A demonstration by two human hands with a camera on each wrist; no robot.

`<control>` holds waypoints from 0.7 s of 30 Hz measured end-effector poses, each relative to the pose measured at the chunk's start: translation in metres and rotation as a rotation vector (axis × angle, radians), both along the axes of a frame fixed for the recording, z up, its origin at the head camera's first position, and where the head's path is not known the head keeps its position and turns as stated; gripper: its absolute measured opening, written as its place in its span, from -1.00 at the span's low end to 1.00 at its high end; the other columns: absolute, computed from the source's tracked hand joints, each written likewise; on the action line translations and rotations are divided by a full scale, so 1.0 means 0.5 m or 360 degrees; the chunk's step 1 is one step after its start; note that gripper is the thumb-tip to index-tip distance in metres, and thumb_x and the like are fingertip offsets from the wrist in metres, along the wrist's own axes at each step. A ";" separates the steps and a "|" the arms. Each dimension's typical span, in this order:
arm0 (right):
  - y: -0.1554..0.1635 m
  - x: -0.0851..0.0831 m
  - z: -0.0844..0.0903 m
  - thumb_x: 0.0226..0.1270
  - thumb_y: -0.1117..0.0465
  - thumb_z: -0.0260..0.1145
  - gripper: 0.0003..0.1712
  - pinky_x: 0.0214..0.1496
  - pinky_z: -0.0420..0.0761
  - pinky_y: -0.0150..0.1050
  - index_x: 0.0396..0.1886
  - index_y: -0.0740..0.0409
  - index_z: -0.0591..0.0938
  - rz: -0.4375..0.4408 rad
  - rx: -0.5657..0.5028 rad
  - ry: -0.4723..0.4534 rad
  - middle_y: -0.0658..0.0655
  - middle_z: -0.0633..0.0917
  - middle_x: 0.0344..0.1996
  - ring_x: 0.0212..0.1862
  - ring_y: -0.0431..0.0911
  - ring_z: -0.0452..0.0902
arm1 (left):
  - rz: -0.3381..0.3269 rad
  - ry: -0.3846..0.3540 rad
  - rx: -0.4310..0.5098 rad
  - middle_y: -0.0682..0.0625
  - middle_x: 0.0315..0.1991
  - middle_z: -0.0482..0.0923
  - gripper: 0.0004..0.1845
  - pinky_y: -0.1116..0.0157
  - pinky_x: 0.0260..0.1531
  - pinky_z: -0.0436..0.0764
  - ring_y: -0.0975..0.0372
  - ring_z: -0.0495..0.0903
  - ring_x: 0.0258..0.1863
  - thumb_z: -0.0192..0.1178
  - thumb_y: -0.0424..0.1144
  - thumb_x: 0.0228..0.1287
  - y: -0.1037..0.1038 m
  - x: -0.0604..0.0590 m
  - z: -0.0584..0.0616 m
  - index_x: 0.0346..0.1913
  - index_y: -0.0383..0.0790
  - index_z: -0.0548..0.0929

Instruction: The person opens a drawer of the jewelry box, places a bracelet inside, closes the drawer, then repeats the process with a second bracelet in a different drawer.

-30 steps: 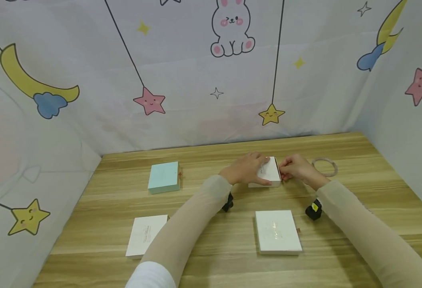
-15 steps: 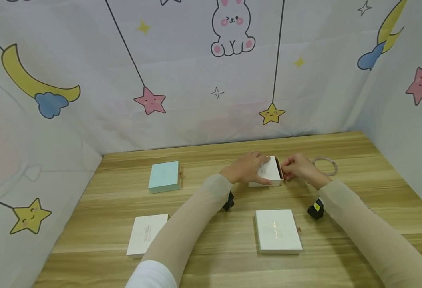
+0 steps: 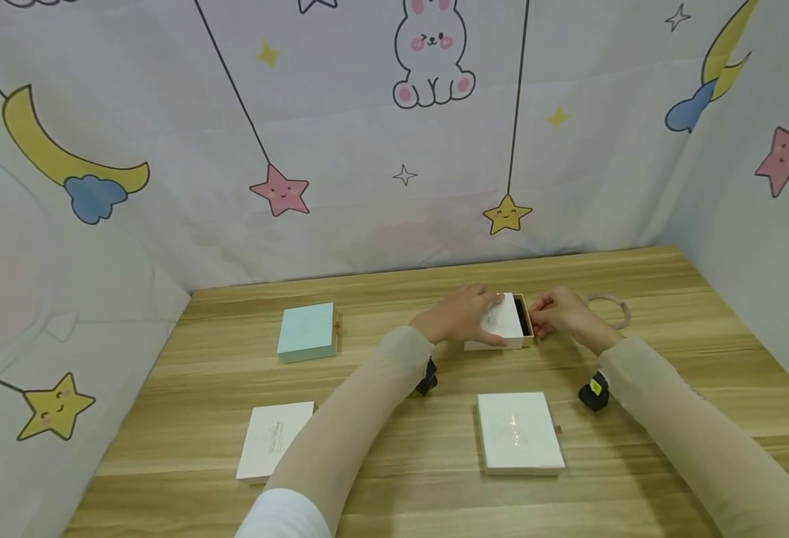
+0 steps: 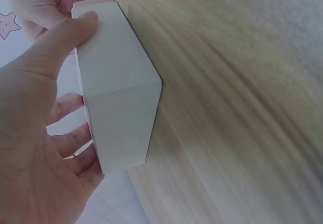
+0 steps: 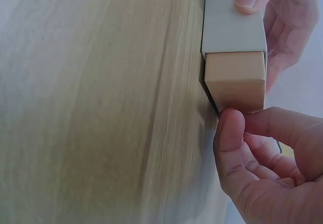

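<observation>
In the head view, my left hand point(image 3: 458, 314) holds a small white box point(image 3: 500, 320) down on the wooden table. Its thumb lies on the near side, and the fingers reach over the top, as the left wrist view also shows. Out of the box's right end sticks a tan inner drawer point(image 5: 234, 70), partly pulled out, with a dark gap at its top. My right hand point(image 5: 272, 168) pinches at the drawer's end face between thumb and index finger. Whatever tab or ribbon is between those fingertips is hidden.
A pale ring like a bangle point(image 3: 627, 314) lies right of my right hand. A light blue box point(image 3: 307, 329) stands at the back left. Nearer are a white box point(image 3: 270, 441), partly behind my left sleeve, and another white box point(image 3: 518, 433) with a brown tab.
The drawer has slid out to the right, opening a dark gap at the box's end. My right hand has moved slightly right with it; my left hand stays on the box.
</observation>
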State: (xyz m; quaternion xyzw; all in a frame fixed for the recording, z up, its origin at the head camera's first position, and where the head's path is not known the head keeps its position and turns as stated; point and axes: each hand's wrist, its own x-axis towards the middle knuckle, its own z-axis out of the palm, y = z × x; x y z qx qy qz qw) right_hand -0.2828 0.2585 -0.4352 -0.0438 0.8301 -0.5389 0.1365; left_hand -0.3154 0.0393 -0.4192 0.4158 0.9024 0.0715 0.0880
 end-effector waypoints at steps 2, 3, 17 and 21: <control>0.003 0.000 0.002 0.34 0.56 0.13 -0.85 -0.43 0.64 -0.31 -0.22 0.68 0.53 0.0007 0.0015 0.0007 0.11 0.63 -0.53 -0.50 -0.18 0.57 | 0.0002 0.0000 -0.0004 -0.10 0.43 0.30 -0.01 0.24 0.31 0.29 0.10 0.29 0.37 0.30 0.31 0.18 0.000 0.000 0.000 0.53 -0.17 0.24; 0.004 0.000 0.003 0.35 0.56 0.13 -0.85 -0.43 0.64 -0.30 -0.23 0.68 0.53 0.0011 0.0021 0.0012 0.12 0.64 -0.53 -0.50 -0.18 0.57 | 0.0004 -0.0001 -0.0004 -0.10 0.43 0.29 -0.01 0.24 0.31 0.29 0.10 0.29 0.37 0.30 0.31 0.18 0.000 0.000 -0.001 0.53 -0.17 0.24; 0.018 0.001 0.003 0.31 0.58 0.13 -0.87 -0.44 0.63 -0.32 -0.26 0.70 0.52 0.0014 0.0061 0.0040 0.14 0.63 -0.53 -0.51 -0.18 0.56 | 0.0029 -0.0012 -0.0005 -0.10 0.44 0.27 -0.01 0.24 0.32 0.29 0.09 0.28 0.38 0.30 0.32 0.18 -0.001 0.002 -0.001 0.54 -0.14 0.23; 0.024 0.002 0.002 0.30 0.59 0.11 -0.87 -0.46 0.63 -0.33 -0.27 0.72 0.51 0.0019 0.0048 0.0058 0.12 0.62 -0.55 -0.53 -0.19 0.55 | 0.0038 -0.0025 -0.0008 -0.10 0.44 0.26 -0.02 0.23 0.32 0.29 0.09 0.27 0.38 0.30 0.32 0.18 -0.001 0.002 0.001 0.54 -0.13 0.24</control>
